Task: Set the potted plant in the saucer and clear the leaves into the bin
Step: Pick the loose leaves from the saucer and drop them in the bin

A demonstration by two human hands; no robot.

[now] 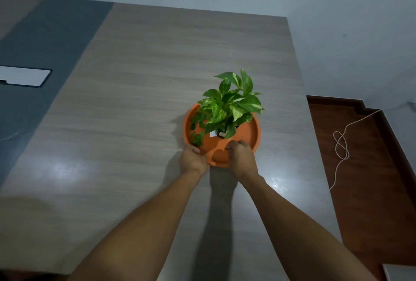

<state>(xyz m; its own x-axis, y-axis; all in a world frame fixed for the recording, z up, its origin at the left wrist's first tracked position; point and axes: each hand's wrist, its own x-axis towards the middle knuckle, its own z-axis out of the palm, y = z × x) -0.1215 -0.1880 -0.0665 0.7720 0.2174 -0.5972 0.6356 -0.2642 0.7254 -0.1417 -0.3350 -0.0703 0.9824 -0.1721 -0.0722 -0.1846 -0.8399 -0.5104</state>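
The potted plant stands upright inside the orange saucer, its small pot mostly hidden under the leaves, and it sits a little toward the far side of the dish rather than dead centre. The saucer rests flat on the wooden table, toward the right edge. A few loose leaves lie inside the saucer on its left part, just beyond your left fingers.

Your left hand grips the near-left rim, thumb over the lip and fingers curled under, so it is closed on the saucer. Your right hand is curled over the near rim, fingertips bent down into the dish; whether they pinch the rim or merely rest on it, you cannot tell from here.

Both hands are on the near side, so the plant lies straight ahead of your fingers. The leaves are nearer your left hand, which looks better placed to pick them out. No bin shows in view; you will likely have to look for it.
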